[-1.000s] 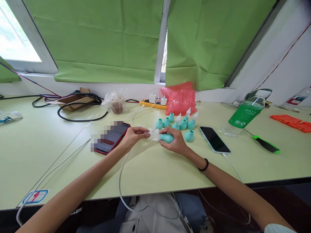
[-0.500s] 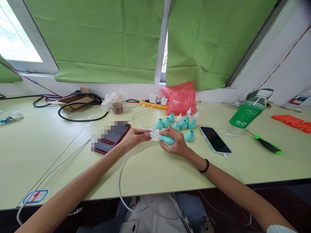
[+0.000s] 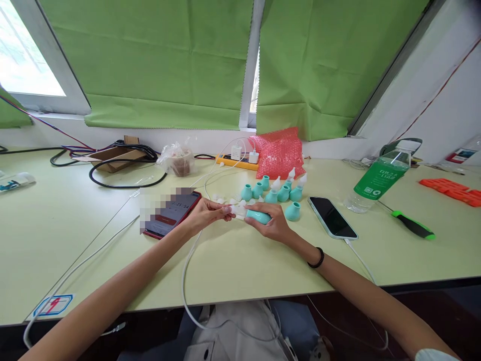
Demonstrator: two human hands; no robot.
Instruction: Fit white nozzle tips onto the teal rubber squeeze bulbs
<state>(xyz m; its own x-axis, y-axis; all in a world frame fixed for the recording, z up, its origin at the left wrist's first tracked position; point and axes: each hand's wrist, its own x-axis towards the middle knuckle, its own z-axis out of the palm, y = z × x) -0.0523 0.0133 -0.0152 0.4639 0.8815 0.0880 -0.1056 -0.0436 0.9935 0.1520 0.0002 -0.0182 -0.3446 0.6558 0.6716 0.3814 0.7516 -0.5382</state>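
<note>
My right hand (image 3: 275,219) is wrapped round a teal squeeze bulb (image 3: 257,216), lying on its side with its neck towards the left. Against that neck sits a translucent white nozzle tip (image 3: 237,209), pinched between my left thumb and fingers; my left hand (image 3: 211,215) is closed on it. Whether the tip is seated in the bulb I cannot tell. Behind my hands stand several teal bulbs, some with an open neck, like the near one (image 3: 292,211), and some with a pointed white tip (image 3: 276,183). Loose white tips (image 3: 221,199) lie partly hidden behind my fingers.
A red-edged phone (image 3: 176,213) lies left, with a white cable (image 3: 185,281) looping near my arm. Right are another phone (image 3: 332,217), a tilted water bottle (image 3: 383,175) and a screwdriver (image 3: 413,224). A power strip (image 3: 240,162) and pink bubble wrap (image 3: 280,153) lie behind.
Both hands have shifted very slightly left with the bulb and the tip. My right fingers lie a little flatter over the bulb. Other things look unmoved.
</note>
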